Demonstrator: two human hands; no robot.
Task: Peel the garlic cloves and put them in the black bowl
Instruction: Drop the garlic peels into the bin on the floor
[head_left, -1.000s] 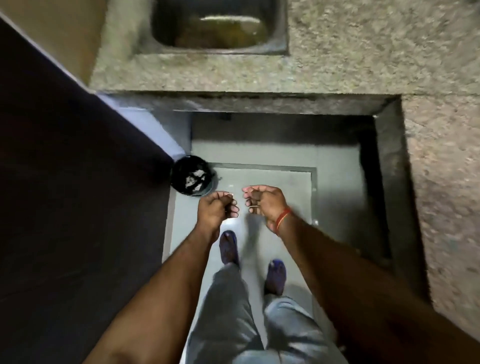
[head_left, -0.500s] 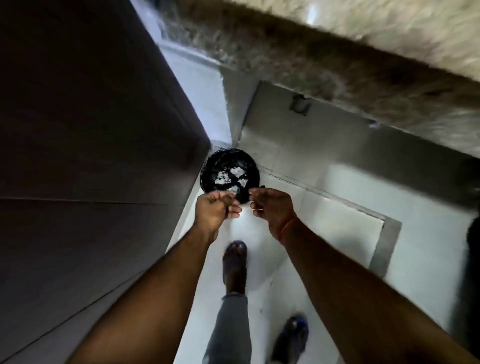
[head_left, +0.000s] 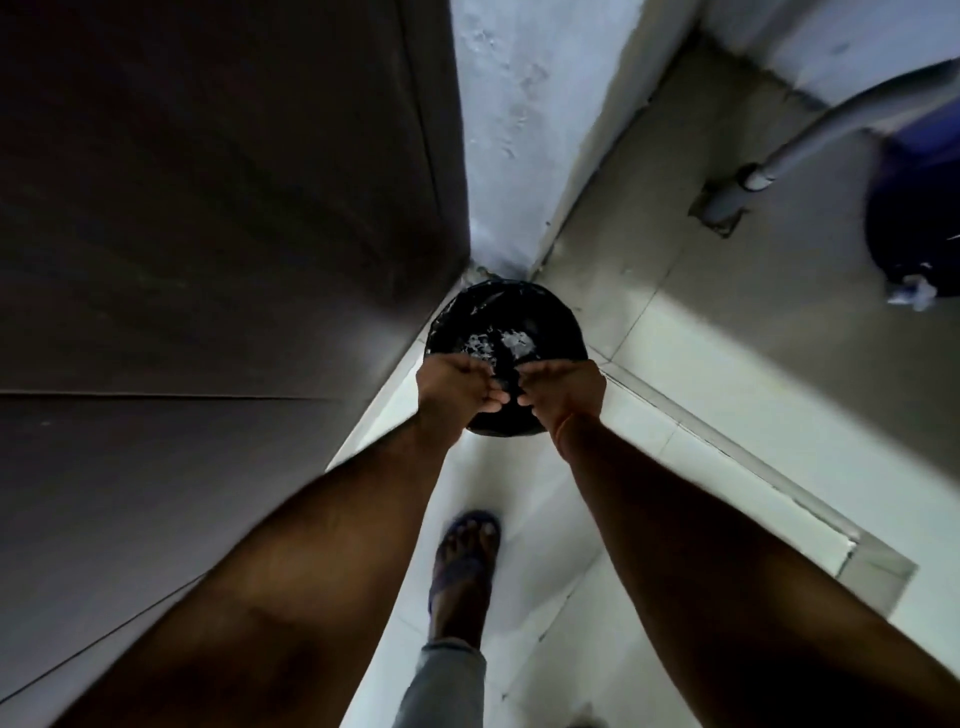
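A round bin lined with a black bag (head_left: 506, 322) stands on the floor in a corner, with pale scraps (head_left: 511, 340) lying inside it. My left hand (head_left: 452, 387) and my right hand (head_left: 563, 387) hover side by side over its near rim, backs up and fingers curled downward. The thumbs nearly meet. Whatever sits under the fingers is hidden. No garlic clove and no black bowl shows in this view.
A dark panel (head_left: 208, 234) fills the left side, and a pale wall corner (head_left: 514, 130) rises behind the bin. At the right are a grey pipe (head_left: 810, 140) and a dark blue container (head_left: 919, 208). My sandalled foot (head_left: 465, 551) is on the tiled floor.
The view has swung from the stone counter and sink down to the floor corner. The bin has come closer, and both hands have moved from short of it to over its rim.
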